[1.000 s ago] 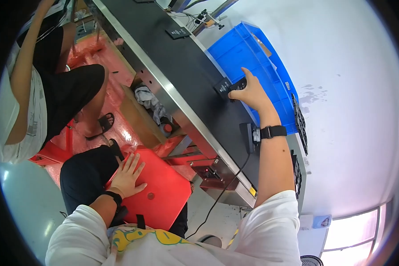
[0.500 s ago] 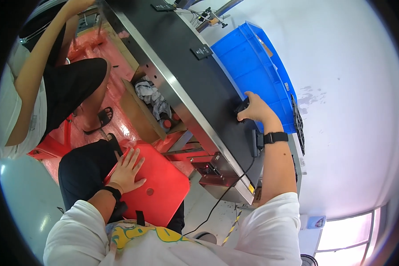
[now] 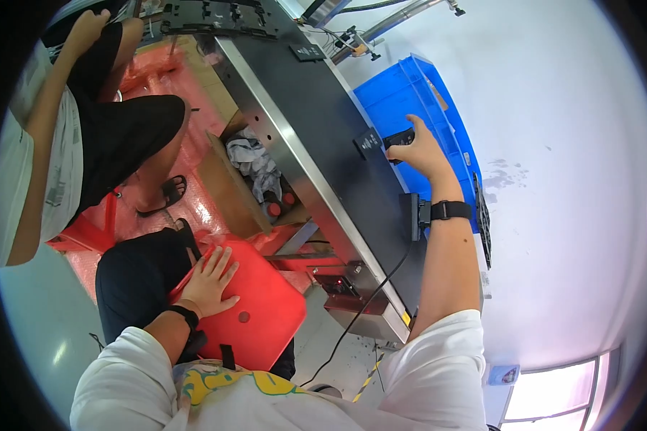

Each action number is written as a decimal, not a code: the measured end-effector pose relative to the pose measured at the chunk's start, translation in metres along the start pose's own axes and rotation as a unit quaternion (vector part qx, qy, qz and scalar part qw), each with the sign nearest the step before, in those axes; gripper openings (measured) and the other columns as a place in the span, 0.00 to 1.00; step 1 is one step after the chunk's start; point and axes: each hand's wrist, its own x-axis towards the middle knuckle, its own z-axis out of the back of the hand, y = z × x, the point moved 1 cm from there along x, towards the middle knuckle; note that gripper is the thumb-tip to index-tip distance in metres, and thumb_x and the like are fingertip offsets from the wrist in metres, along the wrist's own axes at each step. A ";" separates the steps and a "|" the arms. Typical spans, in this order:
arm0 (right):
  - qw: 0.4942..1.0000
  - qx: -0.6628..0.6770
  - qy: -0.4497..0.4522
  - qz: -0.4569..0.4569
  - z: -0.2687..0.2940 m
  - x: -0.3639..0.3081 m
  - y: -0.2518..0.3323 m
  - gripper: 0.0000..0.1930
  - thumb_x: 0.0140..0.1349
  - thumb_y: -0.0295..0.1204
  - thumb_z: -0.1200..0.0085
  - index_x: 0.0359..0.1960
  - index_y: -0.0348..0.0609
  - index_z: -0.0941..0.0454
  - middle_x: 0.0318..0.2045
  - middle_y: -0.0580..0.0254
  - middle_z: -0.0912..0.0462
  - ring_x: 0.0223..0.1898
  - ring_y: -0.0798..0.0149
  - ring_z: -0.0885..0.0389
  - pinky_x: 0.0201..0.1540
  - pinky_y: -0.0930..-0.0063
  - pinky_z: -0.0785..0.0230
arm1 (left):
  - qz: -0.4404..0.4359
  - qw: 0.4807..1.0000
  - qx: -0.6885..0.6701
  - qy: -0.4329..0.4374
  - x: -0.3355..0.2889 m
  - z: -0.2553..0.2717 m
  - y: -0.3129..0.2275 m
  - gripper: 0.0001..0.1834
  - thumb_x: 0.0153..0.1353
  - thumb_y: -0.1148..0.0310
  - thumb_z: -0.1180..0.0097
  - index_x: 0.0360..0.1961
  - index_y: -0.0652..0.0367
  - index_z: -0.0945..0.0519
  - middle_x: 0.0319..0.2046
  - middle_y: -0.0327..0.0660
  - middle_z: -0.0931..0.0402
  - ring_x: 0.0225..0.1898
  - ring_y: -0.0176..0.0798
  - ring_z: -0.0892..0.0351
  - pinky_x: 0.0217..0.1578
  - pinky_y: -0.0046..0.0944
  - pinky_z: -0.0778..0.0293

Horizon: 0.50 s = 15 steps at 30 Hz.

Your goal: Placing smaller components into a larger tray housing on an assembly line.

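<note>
My right hand [image 3: 428,154] grips a flat black rectangular piece [image 3: 400,146] between thumb and fingers, at the belt's right edge, in front of the blue crate [image 3: 449,126]. Close to its left, another flat black piece with pale print [image 3: 369,143] lies on the dark conveyor belt [image 3: 331,122]. A similar black piece [image 3: 308,52] lies farther up the belt. My left hand [image 3: 210,282] rests flat, fingers spread, on a red plastic stool seat [image 3: 262,312]. Each wrist wears a black strap; a black box with a cable is by the right one.
At the belt's far end is a black slotted tray [image 3: 219,18]. Below the metal side rail stands a cardboard box [image 3: 230,190] with crumpled material and red-capped bottles. A co-worker [image 3: 57,144] sits at the left. A black cable [image 3: 349,323] hangs from my right wrist past the belt end.
The black pieces on the belt have moved nearer along it. My right hand has moved farther away, toward the crate, with its piece. The black tray has come into view. My left hand stays put.
</note>
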 end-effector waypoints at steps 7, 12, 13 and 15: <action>0.993 -0.024 0.105 -0.048 -0.033 0.006 -0.035 0.53 0.28 0.35 0.34 0.62 0.30 0.42 0.55 0.38 0.29 0.58 0.48 0.30 0.59 0.67 0.38 | -0.004 1.000 0.012 -0.010 0.001 -0.001 0.000 0.42 0.55 0.42 0.51 0.66 0.56 0.42 0.70 0.52 0.62 0.71 0.55 0.63 0.64 0.59 0.55; 0.982 -0.035 0.158 -0.093 -0.023 -0.010 -0.045 0.53 0.27 0.36 0.34 0.63 0.30 0.42 0.56 0.38 0.30 0.59 0.47 0.32 0.61 0.67 0.40 | -0.002 1.000 0.014 -0.010 0.002 -0.001 0.000 0.42 0.54 0.43 0.51 0.66 0.56 0.42 0.70 0.52 0.62 0.71 0.55 0.63 0.64 0.59 0.54; 0.981 -0.041 0.156 -0.105 -0.021 -0.015 -0.048 0.53 0.26 0.36 0.34 0.62 0.30 0.42 0.55 0.38 0.30 0.59 0.48 0.31 0.60 0.67 0.39 | -0.002 1.000 0.017 -0.010 0.002 0.000 -0.001 0.43 0.54 0.43 0.51 0.66 0.56 0.43 0.70 0.52 0.62 0.71 0.55 0.63 0.64 0.59 0.54; 0.982 -0.056 0.146 -0.102 -0.018 -0.024 -0.047 0.53 0.26 0.35 0.35 0.62 0.28 0.41 0.53 0.37 0.28 0.57 0.48 0.29 0.58 0.68 0.37 | -0.002 1.000 0.010 -0.013 0.002 0.000 0.000 0.43 0.54 0.43 0.50 0.66 0.56 0.43 0.70 0.52 0.61 0.71 0.55 0.63 0.64 0.59 0.54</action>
